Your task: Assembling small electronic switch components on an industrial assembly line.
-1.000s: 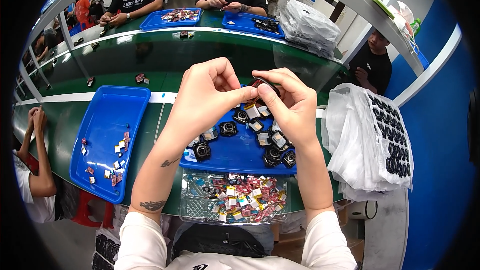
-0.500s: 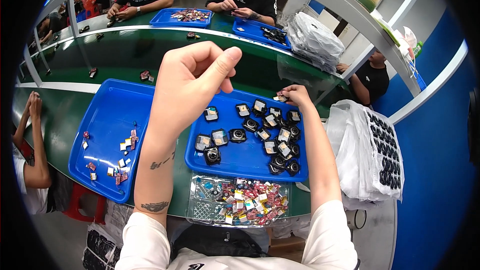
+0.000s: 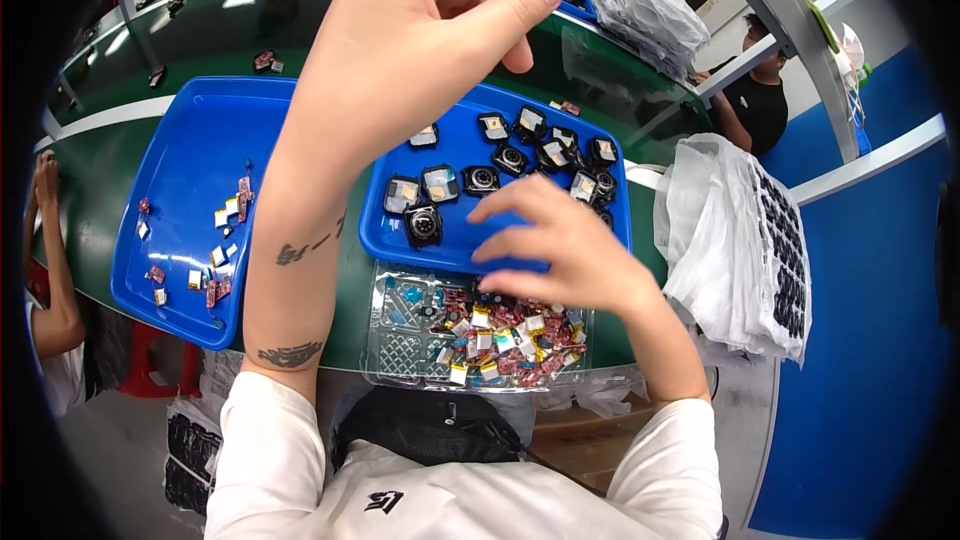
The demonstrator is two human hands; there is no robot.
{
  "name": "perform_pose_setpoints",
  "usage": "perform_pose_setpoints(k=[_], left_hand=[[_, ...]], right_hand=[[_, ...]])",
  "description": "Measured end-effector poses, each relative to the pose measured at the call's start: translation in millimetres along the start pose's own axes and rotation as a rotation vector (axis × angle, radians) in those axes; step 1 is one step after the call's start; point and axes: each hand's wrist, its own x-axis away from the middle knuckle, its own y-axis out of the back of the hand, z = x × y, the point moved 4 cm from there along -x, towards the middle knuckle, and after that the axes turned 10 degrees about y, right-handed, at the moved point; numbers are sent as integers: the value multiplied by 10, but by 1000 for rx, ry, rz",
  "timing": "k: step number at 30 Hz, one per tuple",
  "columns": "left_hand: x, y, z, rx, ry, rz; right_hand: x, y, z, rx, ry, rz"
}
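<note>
The left hand (image 3: 420,50) was pinched high, contents unseen; the right hand (image 3: 560,250), fingers spread over the blue tray (image 3: 470,245), might scatter parts (image 3: 480,180)

white plastic bags (image 3: 735,240) at right

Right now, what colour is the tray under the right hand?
Blue tray, seen in the head view.
</note>
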Motion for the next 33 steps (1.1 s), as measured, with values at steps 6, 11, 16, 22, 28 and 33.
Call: perform_pose_setpoints(k=[6,11,16,22,28,33], left_hand=[[-27,-197,162,-194,-152,78],[35,-313,182,-333,-97,208],[53,-407,276,-421,-97,326],[37,-492,253,-469,-139,342],[43,-503,241,-466,-160,376],[56,-511,204,-433,-159,424]], right_hand=[[143,-558,320,333,39,130],[341,-354,220,-123,-117,-236],[391,-331,199,-103,-232,-245],[402,-557,419,345,-232,-11],[503,-495,324,50,-240,-201],[718,-325,248,-710,-573,-671]])
